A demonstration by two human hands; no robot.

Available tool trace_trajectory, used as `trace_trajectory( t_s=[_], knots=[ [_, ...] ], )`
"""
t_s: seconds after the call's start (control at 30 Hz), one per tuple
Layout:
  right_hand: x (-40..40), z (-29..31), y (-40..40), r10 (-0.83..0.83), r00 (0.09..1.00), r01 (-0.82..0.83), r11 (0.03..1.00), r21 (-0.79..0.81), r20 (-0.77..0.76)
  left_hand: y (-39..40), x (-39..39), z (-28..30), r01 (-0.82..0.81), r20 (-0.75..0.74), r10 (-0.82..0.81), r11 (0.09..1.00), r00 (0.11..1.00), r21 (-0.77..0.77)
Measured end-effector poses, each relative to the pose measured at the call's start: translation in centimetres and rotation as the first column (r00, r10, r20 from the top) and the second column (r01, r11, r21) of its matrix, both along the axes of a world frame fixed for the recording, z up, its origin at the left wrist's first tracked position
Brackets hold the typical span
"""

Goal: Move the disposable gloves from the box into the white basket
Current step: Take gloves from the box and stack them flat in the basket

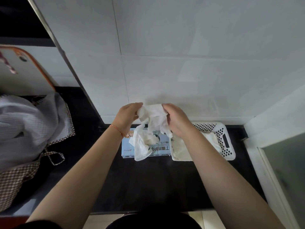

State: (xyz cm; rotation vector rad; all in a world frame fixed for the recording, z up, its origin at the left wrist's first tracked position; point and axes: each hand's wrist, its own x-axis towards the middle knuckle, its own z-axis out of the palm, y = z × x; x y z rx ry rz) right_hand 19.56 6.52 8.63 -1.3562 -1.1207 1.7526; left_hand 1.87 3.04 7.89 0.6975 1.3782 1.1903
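Note:
A light blue glove box [127, 148] lies on the dark counter against the wall. White disposable gloves [152, 119] hang bunched above it, gripped from both sides by my left hand [126, 115] and my right hand [177, 120]. Their loose ends trail down over the box opening. Just right of the box stands the white perforated basket [222, 141], with a layer of white gloves [212, 138] inside. My right forearm crosses over the basket's left part and hides some of it.
A black counter [156, 184] runs below the tiled wall [181, 63]. A checked fabric bag with grey cloth [24, 129] sits at the left. A white frame with frosted glass [283, 162] borders the right. An orange-edged board [24, 70] leans at the far left.

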Motion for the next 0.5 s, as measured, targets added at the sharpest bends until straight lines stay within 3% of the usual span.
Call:
trace_trajectory(
  t_s=[0.07, 0.1, 0.2, 0.4, 0.5],
  knots=[
    [0.0, 0.6, 0.1, -0.034, 0.997, 0.032, 0.999, -0.027, -0.066, 0.2, 0.2, 0.5, 0.073, 0.179, -0.077, 0.997, 0.981, 0.026],
    [-0.1, 0.9, 0.1, -0.047, 0.994, 0.043, 0.998, -0.041, -0.094, 0.1, 0.2, 0.8, 0.145, 0.190, -0.151, 0.988, 0.970, 0.046],
    [0.0, 1.3, -0.2, -0.087, 0.992, 0.080, 0.993, -0.088, -0.086, -0.3, 0.2, 0.5, 0.369, 0.063, -0.374, 0.926, 0.925, 0.074],
    [1.5, 0.7, -0.9, 0.030, 0.991, -0.012, 0.990, -0.141, 0.130, -0.6, 0.2, -0.4, 0.316, -0.033, -0.316, 0.949, 0.948, 0.003],
    [2.3, 0.4, -1.1, 0.169, 0.936, -0.180, 0.984, 0.007, 0.308, -0.6, 0.8, -0.1, 0.361, -0.128, -0.358, 0.933, 0.925, -0.005]
  ],
)
